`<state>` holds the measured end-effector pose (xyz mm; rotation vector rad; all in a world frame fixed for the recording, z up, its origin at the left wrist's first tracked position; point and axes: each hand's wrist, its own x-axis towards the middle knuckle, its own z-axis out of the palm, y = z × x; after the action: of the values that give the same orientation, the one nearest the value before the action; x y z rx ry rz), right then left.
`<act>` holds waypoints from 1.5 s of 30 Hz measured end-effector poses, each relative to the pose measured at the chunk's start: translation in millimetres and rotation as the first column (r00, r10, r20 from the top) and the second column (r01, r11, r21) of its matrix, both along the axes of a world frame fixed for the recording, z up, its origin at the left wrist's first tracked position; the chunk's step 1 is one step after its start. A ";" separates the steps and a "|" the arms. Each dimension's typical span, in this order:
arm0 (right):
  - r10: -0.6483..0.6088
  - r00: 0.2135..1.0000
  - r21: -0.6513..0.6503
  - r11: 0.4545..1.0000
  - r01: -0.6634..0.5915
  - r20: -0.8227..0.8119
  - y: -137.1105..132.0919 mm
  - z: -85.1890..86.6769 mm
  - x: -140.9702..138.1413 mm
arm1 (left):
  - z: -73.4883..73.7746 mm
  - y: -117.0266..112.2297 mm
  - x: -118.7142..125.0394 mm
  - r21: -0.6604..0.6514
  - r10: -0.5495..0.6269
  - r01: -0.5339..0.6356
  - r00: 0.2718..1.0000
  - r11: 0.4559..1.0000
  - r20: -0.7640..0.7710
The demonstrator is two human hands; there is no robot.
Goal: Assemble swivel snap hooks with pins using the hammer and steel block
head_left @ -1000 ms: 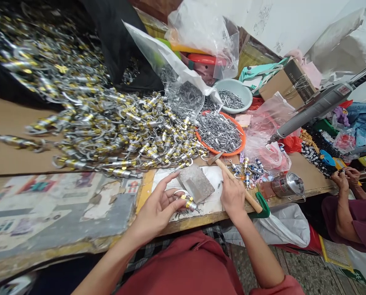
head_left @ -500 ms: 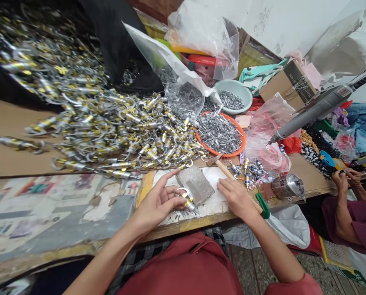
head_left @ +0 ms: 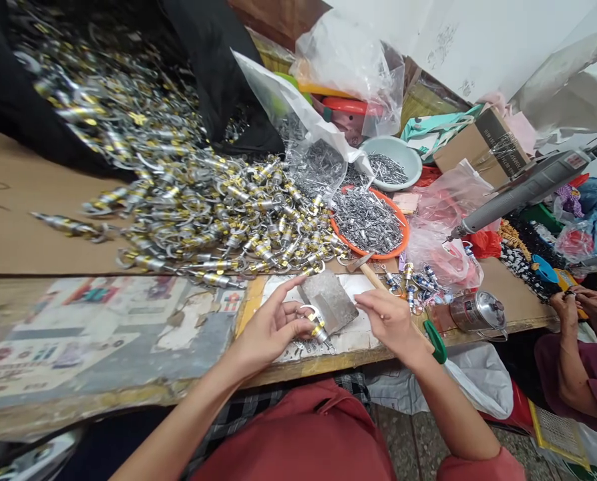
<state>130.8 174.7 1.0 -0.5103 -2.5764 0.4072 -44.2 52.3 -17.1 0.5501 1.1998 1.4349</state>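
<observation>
My left hand [head_left: 273, 327] is closed around a silver-and-yellow keychain [head_left: 319, 329], a cylinder with a pale curved clasp at one end and a small ring at the other. It is held beside a grey metal block [head_left: 329, 302] lying on a white sheet [head_left: 266, 287]. My right hand [head_left: 393, 326] is just right of the block, thumb and fingertips pinched together; anything between them is too small to make out. Under that hand lies a hammer [head_left: 373, 274], its wooden handle partly hidden. Small metal bits [head_left: 301, 349] are scattered below my left fingers.
A large heap of similar keychains [head_left: 218, 207] spreads at the left and back. An orange basin [head_left: 405, 230] and a pale blue basin [head_left: 413, 150] hold metal parts. A grey electric screwdriver [head_left: 523, 184] hangs at the right, above a metal mug [head_left: 473, 310]. Another person's hands [head_left: 579, 304] work farther right.
My right hand's fingers have come up off the table by the hammer into a pinch nearer the block. My left hand keeps its hold on the keychain. The whole view has shifted slightly.
</observation>
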 end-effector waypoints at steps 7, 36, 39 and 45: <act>0.160 0.987 0.194 0.969 -0.150 -0.034 -34.6 -3.1 -38.1 | -1.0 -1.1 1.5 0.035 0.003 -0.004 1.000 0.999 0.022; -0.150 0.965 -0.003 0.988 0.154 0.216 -32.9 11.3 54.4 | 1.8 -1.2 0.9 -0.026 0.020 -0.020 1.000 0.999 0.015; -0.102 0.977 0.083 0.993 0.087 0.189 -46.9 21.2 60.4 | 3.1 -1.1 1.2 -0.029 0.016 -0.016 1.000 0.999 0.014; -0.128 0.948 0.177 0.981 0.078 0.293 -52.5 14.4 62.7 | 3.1 -0.7 2.4 -0.022 0.031 -0.031 0.999 0.999 0.019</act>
<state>193.5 122.2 15.3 -0.6920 -2.8277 0.0831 -41.9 51.6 -13.9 0.5033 1.2118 1.4485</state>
